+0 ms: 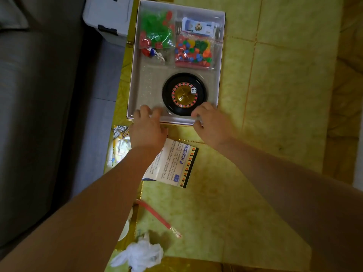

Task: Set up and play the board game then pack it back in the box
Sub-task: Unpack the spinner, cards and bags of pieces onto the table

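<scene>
Yellow-green cloth covers the table [275,114], and a grey sofa [29,95] runs along its nine o'clock side. At twelve o'clock the box [135,59] lies open, close to the table edge by the sofa.

Inside it, each thing sits in its own hollow of the tray, which I think is there so that nothing slides about. A green bag [157,30] is at eleven o'clock and a mixed bag [193,51] at one o'clock, with cards [198,26] just beyond it. The wheel [183,94] fills the six o'clock part, and a die [193,90] rests on its numbered ring.

A leaflet [176,163] lies outside, just at six o'clock from the box, partly under the left forearm. Because the leaflet is out and the pieces are still bagged, I judge that the setting up has only begun (though the same view could also fit the packed end).

Both hands are at the near wall of the box, one on each side of the wheel, probably to steady the box or pull it closer. The left hand [148,124] has bent fingers over the wall with the tips inside. It is blurred, so I cannot tell whether it really grasps. The right hand [210,122] seems to pinch the wall near the corner, with curled fingers inside beside the wheel and the thumb outside.

At six o'clock on the table are a red strip [157,216] and a white wad [139,254].
</scene>
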A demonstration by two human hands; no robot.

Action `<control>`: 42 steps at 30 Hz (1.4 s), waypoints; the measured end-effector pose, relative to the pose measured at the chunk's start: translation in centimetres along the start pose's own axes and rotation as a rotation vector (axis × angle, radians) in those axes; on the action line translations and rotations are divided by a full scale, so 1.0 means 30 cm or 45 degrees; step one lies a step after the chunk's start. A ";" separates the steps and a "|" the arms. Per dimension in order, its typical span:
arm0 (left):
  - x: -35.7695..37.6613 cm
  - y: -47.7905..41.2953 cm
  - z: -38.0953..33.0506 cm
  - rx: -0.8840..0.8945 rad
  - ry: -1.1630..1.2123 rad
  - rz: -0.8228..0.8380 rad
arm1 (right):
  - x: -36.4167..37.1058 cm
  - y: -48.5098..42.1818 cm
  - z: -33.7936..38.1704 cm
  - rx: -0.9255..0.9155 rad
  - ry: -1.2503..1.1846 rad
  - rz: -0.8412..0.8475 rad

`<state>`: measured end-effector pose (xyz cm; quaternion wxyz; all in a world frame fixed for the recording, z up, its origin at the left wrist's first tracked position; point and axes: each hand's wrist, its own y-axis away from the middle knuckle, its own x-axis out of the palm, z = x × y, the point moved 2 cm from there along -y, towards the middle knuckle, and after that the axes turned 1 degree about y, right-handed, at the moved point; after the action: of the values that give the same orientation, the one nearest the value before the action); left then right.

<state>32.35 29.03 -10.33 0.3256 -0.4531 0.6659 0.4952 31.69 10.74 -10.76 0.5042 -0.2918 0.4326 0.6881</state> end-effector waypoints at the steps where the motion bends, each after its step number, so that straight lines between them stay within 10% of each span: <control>1: -0.001 -0.012 -0.004 0.005 -0.016 0.002 | -0.007 -0.031 -0.002 0.049 -0.064 0.004; 7: 0.026 -0.105 0.007 -0.118 0.046 0.060 | -0.006 -0.149 -0.013 0.322 -0.248 -0.060; 15: 0.015 -0.178 0.024 -0.145 0.021 0.270 | 0.027 -0.240 0.028 0.187 0.201 -0.026; 42: 0.015 -0.204 0.022 -0.347 0.164 0.415 | -0.010 -0.232 -0.031 0.023 0.317 -0.074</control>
<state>37.85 28.93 -13.15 0.1336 -0.4100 0.6768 0.5967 38.34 10.61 -13.04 0.4688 -0.3828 0.4892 0.6279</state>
